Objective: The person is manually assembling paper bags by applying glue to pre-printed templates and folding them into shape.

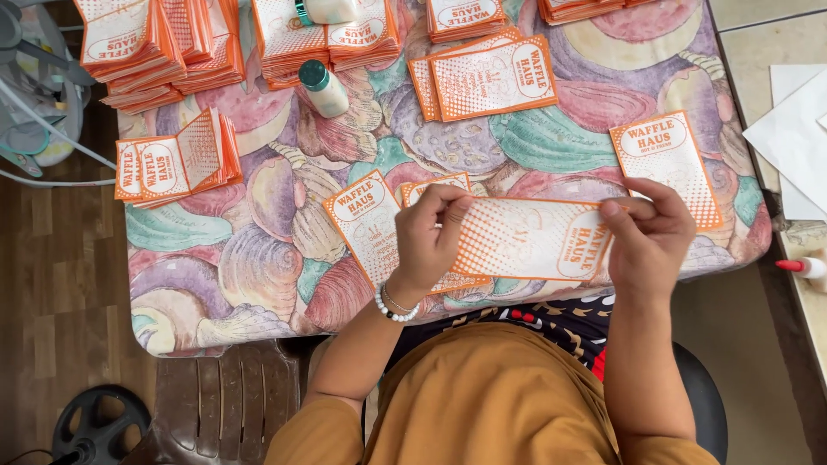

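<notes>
Head view, looking down. The left hand (428, 237) pinches the left end of a flat orange-and-white paper bag (525, 237) between thumb and fingers; the right hand (650, 232) grips the bag's right end in the same way. The bag is held level between them, just above the near edge of the table (284, 258), which is covered by a cloth printed with large shells.

Under and just left of the held bag, two more flat bags (366, 220) lie overlapping on the cloth, partly hidden by the left hand. A single bag (668, 159) lies just beyond the right hand, close to the table's right edge. Farther back, a small fan of two or three bags (491, 77) lies flat. A short stack (172, 164) sits near the left edge, and taller stacks (155, 43) line the far edge; their number cannot be counted exactly.

Two small white bottles with green caps are present: one (323, 88) lying on the cloth among the stacks, the other (327, 10) at the top border, partly cut off.

Open cloth remains in the middle of the table and at the near left corner. White paper sheets (788, 138) and a red-tipped glue bottle (801, 267) lie on the surface to the right. A brown plastic stool (224, 396) stands below the table's near edge.
</notes>
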